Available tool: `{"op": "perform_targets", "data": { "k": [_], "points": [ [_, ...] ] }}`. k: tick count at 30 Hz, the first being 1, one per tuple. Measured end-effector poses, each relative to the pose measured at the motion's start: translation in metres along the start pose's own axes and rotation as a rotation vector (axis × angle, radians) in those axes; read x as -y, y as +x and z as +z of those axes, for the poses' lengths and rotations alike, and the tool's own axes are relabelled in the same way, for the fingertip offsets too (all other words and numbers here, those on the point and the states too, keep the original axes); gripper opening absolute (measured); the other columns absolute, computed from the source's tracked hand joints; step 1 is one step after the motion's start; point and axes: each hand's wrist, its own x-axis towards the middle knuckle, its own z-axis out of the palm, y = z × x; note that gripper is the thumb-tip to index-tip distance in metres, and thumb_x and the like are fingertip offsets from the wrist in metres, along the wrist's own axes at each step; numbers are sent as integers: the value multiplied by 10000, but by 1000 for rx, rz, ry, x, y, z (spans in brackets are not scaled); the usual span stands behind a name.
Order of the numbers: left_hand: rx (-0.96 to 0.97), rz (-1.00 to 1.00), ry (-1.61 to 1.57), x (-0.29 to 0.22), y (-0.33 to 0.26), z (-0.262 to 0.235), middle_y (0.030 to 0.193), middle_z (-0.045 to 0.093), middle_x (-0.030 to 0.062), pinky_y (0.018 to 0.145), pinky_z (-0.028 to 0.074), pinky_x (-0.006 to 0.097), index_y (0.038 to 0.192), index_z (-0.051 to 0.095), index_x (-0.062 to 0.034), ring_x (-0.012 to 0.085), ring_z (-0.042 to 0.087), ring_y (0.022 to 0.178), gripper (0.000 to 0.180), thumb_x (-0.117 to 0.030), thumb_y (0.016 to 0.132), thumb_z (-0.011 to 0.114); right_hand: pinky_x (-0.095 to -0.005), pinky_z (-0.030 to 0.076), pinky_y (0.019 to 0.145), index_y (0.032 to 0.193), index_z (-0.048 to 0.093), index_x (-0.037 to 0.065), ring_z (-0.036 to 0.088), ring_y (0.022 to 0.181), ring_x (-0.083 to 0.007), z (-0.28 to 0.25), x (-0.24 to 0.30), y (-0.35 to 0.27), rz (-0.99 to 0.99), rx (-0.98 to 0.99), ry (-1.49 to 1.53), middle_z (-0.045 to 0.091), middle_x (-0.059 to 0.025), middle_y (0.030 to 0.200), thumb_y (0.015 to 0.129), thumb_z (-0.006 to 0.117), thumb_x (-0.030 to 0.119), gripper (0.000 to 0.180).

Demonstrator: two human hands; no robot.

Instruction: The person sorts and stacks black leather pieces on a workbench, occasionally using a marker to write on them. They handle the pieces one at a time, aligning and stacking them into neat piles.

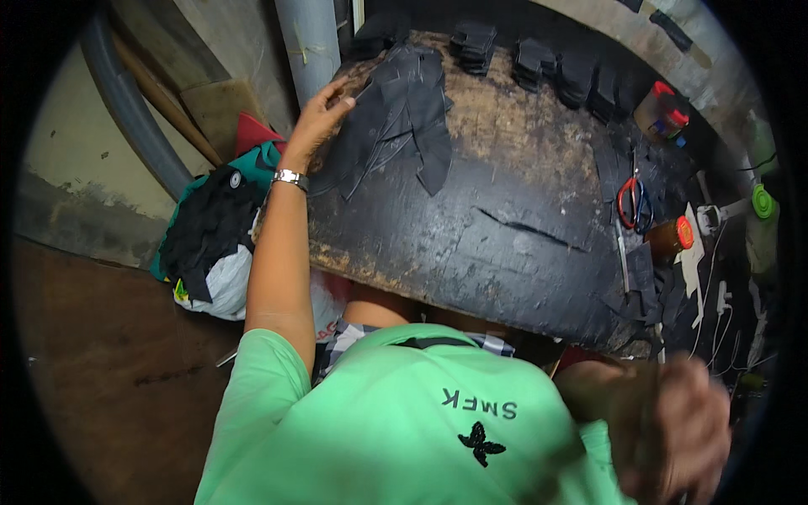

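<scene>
1. Worktop (505, 244): dark, scarred, mostly bare in the middle.
2. Loose black cut pieces (404, 118) lie unsorted at its far left; neat black stacks (539, 63) already line the back edge.
3. Left hand (316, 122): fingers pinch one loose piece's edge.
4. Right hand (673, 429): blurred, its grip cannot be told.

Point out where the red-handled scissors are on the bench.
In the head view, the red-handled scissors lie on the right side of the dark worktable, just above an orange-capped jar and well right of the pile of black cut pieces.
</scene>
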Motion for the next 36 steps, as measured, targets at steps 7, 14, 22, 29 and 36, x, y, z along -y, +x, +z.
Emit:
{"op": "perform_targets", "data": {
  "k": [7,14,22,29,36],
  "points": [
    [62,43,233,19,40,29,1392,452,232,1077,321,339,1364,412,68,297,431,1302,688,-307,845,665,-223,354,592,872,553,129,403,588,-88,28,34,38,249,-54,171,469,46,665,892,596,153,54],
    [24,615,-326,-116,5,-13,1242,579,113,929,438,276,1252,542,5,167,563,1094,452,-255,892,630,-229,364,596,862,556,122,418,598,-98,21,36,38,117,-56,120,479,36,673,879,597,143,49],
    [-202,1000,-546,-199,-122,-82,1124,621,68,881,467,270,1157,587,-21,121,577,1027,272,-181,940,544,-236,376,602,851,560,115,436,609,-109,18,31,41,44,-48,102,490,25,682,865,598,130,44],
    [-107,340,41,-99,-74,3,1118,628,69,881,469,272,1156,595,-26,129,583,1022,271,-181,939,548,-243,386,606,841,563,109,451,619,-119,10,31,44,116,-30,92,500,15,690,853,599,119,39],
    [-68,279,173,-62,-72,17,1111,634,71,882,471,275,1154,603,-30,136,589,1017,269,-181,937,552,-249,396,611,832,566,102,466,628,-129,-8,41,28,6,-95,53,510,5,698,840,600,108,35]
  ]
}}
